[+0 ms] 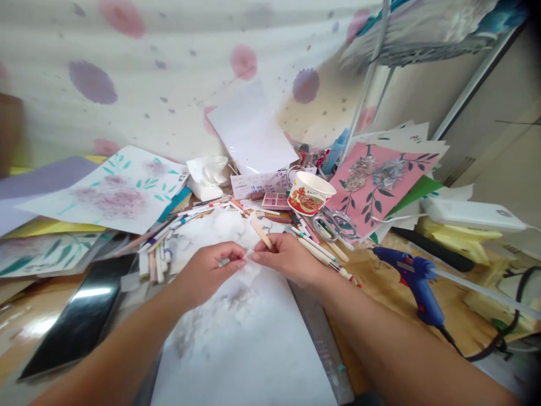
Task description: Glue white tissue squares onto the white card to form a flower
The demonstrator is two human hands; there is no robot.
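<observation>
Both of my hands meet above a white sheet of paper (253,349), which carries a greyish textured patch (211,318). My left hand (215,268) pinches a small white piece of tissue (250,272) between thumb and fingers. My right hand (289,256) touches the same piece with its fingertips and also grips a flat wooden stick (260,232), which points up and away. White crumpled tissue or cotton (211,231) lies just beyond the hands.
Markers (158,262) ring the work area. A paper bowl (310,193), scissors (338,224) and a pink picture (376,175) stand behind right. At right lies a blue glue gun (412,276); at left, a black glossy phone-like slab (84,316) and a flower painting (114,189).
</observation>
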